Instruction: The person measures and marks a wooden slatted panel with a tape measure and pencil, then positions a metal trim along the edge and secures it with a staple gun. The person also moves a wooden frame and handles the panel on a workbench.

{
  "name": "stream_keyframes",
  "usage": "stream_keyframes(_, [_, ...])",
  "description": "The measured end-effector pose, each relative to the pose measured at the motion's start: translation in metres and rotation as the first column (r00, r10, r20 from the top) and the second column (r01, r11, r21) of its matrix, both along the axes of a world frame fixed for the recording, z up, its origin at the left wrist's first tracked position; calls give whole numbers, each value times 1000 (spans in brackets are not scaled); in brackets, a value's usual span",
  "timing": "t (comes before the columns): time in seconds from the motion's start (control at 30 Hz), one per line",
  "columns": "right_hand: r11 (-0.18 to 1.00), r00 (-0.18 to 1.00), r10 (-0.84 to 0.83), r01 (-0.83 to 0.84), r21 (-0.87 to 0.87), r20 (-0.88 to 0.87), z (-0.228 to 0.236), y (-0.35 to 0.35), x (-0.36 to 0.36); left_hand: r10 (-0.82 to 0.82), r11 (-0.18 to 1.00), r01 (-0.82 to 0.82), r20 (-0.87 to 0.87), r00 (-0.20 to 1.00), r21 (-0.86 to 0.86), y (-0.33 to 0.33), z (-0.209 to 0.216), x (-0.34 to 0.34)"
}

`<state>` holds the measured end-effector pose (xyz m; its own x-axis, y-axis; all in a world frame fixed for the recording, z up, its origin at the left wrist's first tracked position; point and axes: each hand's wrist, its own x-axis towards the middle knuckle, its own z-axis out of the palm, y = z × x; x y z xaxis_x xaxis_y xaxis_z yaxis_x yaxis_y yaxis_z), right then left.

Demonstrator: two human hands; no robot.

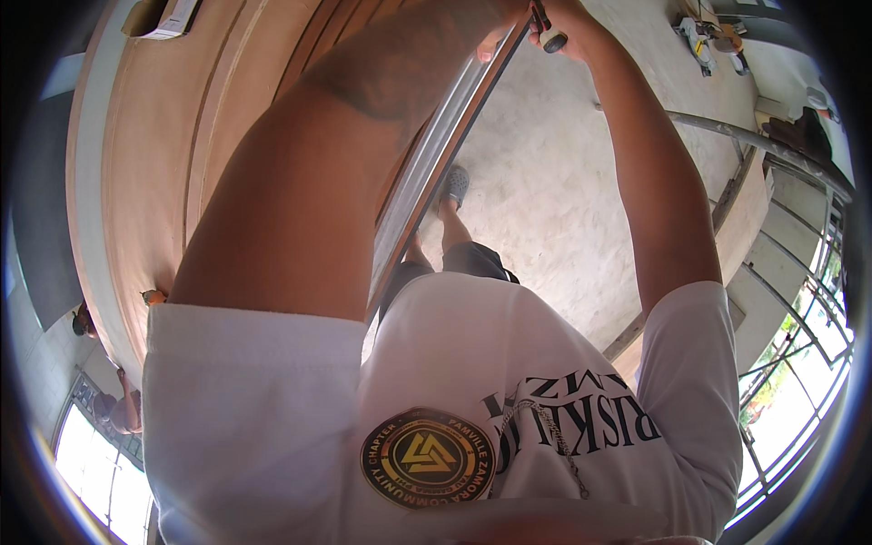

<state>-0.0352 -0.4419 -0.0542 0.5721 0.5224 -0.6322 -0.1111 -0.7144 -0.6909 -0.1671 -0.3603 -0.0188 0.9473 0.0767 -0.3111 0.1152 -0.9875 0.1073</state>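
My left hand [491, 44] is at the top of the view, partly cut off, its fingertips bent at the edge of a long board with a shiny metal strip [431, 168]. The rest of that hand is out of sight. Close beside it, my right hand [578, 34] is closed around a hand tool [551, 39] with a dark body and a cream, rounded end. The tool's working end cannot be made out. Both arms reach forward, the left one passing over brown wooden panels [213, 109].
A small open box [173, 18] rests on the panels, with an orange object [154, 297] at their near-left edge. Tools [698, 44] lie on the concrete floor [563, 182]. To the right are a metal pipe [704, 123] and a window grille. Another person [123, 411] is at far left.
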Motion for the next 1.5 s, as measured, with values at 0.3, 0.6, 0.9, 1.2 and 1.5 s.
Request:
stream_keyframes(0.3, [981, 976, -194, 191, -37, -98, 19, -16, -44, -15, 1000, 15, -11, 1000, 7, 10, 0, 0])
stream_keyframes(0.6, [989, 982, -137, 129, -65, -131, 38, -34, -89, -16, 1000, 16, -4, 1000, -19, 9, -1, 0])
stream_keyframes(0.9, [978, 963, -207, 210, 2, -172, 36, -43, -100, -7, 1000, 8, 24, 1000, -29, 3, -13, -2])
stream_keyframes(1.2, [986, 973, -162, 165, 2, -164, 32, -44, -92, 376, 925, -335, 301, 876, -181, -13, -54, -60])
stream_keyframes(1.5, [998, 998, 26, -23, 54, -53, 4, -36, -72, -152, 986, 159, 139, 979, -44, -14, -32, -97])
